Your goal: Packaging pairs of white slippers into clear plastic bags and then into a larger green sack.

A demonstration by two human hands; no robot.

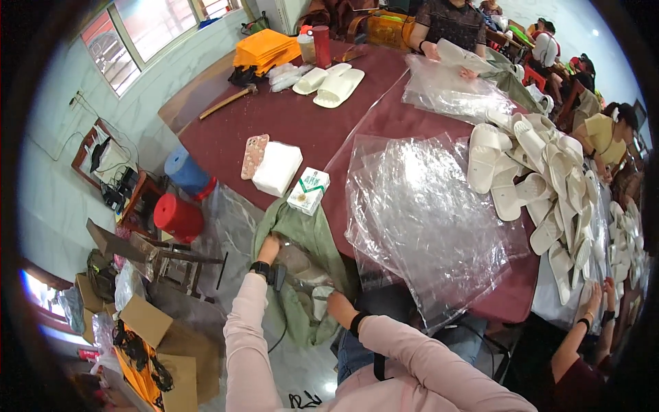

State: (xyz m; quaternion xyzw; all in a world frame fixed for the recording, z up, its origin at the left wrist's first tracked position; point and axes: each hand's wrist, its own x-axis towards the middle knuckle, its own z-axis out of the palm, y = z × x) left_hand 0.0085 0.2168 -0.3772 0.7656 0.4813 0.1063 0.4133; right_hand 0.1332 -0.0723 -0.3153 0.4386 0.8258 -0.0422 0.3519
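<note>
A green woven sack (322, 333) hangs open in front of me at the table's edge, with clear plastic and pale slippers (300, 263) inside it. My left hand (270, 250), with a black watch on the wrist, is closed on the sack's left side near its mouth. Over the sack's right part, my right hand (340, 309) grips a whitish slipper (320, 301), apparently in clear plastic; its fingertips are partly hidden.
Clear plastic bags (412, 213) cover the dark red table (309, 130) beside a heap of white slippers (535, 172). A tissue pack (277, 167), small box (309, 191), phone (255, 156) and hammer (228, 101) lie leftward. Co-workers' hands (596, 302) are at the right; another person (449, 31) handles plastic opposite.
</note>
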